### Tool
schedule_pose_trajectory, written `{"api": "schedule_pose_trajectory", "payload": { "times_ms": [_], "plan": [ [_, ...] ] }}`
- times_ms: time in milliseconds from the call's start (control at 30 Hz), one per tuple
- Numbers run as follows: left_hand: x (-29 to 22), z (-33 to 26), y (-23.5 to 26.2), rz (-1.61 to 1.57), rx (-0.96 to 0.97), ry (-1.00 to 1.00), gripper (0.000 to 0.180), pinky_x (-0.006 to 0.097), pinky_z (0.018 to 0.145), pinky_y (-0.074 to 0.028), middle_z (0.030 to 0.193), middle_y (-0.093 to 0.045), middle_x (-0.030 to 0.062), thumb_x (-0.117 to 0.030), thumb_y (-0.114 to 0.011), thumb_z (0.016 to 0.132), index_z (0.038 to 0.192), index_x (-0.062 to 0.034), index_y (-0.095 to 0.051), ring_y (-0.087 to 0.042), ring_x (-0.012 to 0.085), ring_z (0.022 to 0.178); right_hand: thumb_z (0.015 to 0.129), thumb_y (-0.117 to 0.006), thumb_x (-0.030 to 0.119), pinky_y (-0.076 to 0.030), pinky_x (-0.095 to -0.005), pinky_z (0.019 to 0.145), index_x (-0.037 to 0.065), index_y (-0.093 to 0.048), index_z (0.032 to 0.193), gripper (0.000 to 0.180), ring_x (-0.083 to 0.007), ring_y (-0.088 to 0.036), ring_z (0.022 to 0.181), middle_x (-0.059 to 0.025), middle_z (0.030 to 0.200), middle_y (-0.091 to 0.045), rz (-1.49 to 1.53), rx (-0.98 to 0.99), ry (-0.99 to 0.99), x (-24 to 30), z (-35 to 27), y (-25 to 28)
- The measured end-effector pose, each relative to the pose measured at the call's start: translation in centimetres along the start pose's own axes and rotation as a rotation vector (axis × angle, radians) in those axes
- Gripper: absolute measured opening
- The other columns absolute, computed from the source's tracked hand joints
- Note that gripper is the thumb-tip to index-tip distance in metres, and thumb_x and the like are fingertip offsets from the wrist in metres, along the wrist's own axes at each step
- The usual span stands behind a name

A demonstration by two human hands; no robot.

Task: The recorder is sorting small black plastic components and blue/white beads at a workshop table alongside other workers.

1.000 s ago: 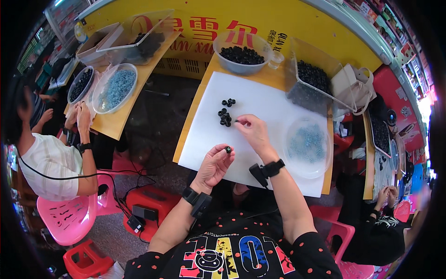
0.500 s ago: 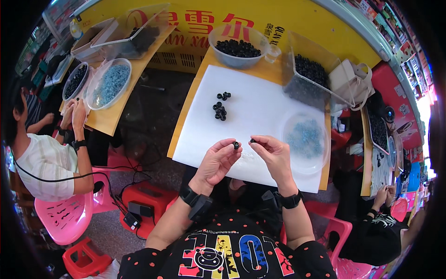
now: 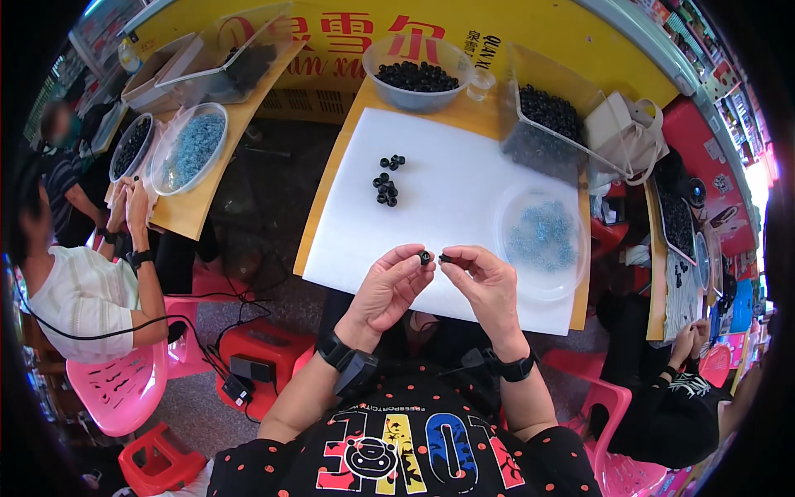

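In front of me, over the near edge of the white mat, my left hand pinches a small round black part with a hole between thumb and fingertips. Close beside it, my right hand pinches a small dark piece, too small to name. A narrow gap shows between the two pieces. Farther up the mat lie several black round parts in two loose groups. To the right of my right hand stands a clear round tray with small pale-blue pieces.
A clear bowl of black parts stands at the table's far edge, near a small clear cup. A clear bin of black parts and a white bag stand far right. Co-workers sit at tables left and right.
My right hand has moved a little left, bringing its dark piece nearer to the part in my left hand. The whole view has shifted slightly.
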State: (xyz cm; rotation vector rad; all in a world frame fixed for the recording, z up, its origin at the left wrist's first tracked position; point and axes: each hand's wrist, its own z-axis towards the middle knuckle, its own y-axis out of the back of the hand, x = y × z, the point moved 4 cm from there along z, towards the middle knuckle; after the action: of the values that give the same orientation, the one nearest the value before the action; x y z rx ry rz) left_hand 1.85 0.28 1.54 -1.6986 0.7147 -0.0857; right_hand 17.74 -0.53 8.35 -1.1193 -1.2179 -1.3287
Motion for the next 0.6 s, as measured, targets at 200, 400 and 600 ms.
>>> {"api": "schedule_pose_trajectory", "payload": {
  "times_ms": [200, 400, 600],
  "plan": [
    [0.0, -0.1, -0.1, 0.006, -0.008, -0.005, 0.019, 0.030, 0.092, -0.059, 0.106, -0.069, 0.0115, -0.002, -0.065, 0.095, 0.113, -0.0012, -0.064, -0.070, 0.0187, 0.098, 0.087, -0.073, 0.002, -0.052, -0.0244, 0.077, 0.001, -0.075, 0.106, 0.018, -0.0114, -0.067, 0.085, -0.0082, 0.097, -0.074, -0.044, 0.030, -0.040, 0.6, -0.3, -0.1],
    [-0.1, -0.2, -0.2, 0.067, 0.018, -0.029, 0.017, 0.030, 0.092, -0.059, 0.105, -0.070, 0.0102, -0.001, -0.065, 0.095, 0.112, -0.0017, -0.066, -0.069, 0.0171, 0.096, 0.085, -0.075, 0.002, -0.053, -0.0256, 0.073, 0.002, -0.076, 0.105, 0.020, -0.0141, -0.067, 0.081, -0.0098, 0.094, -0.074, -0.235, 0.020, 0.121, 2.0, -0.2, -0.5],
    [-0.3, -0.2, -0.1, 0.162, 0.010, -0.060, 0.017, 0.031, 0.089, -0.059, 0.105, -0.070, 0.0091, -0.001, -0.066, 0.094, 0.111, -0.0015, -0.067, -0.069, 0.0165, 0.096, 0.084, -0.076, 0.002, -0.054, -0.0268, 0.071, 0.003, -0.076, 0.103, 0.019, -0.0160, -0.069, 0.080, -0.0100, 0.093, -0.074, -0.324, 0.023, 0.162, 2.3, -0.3, -0.7]
  ]
}}
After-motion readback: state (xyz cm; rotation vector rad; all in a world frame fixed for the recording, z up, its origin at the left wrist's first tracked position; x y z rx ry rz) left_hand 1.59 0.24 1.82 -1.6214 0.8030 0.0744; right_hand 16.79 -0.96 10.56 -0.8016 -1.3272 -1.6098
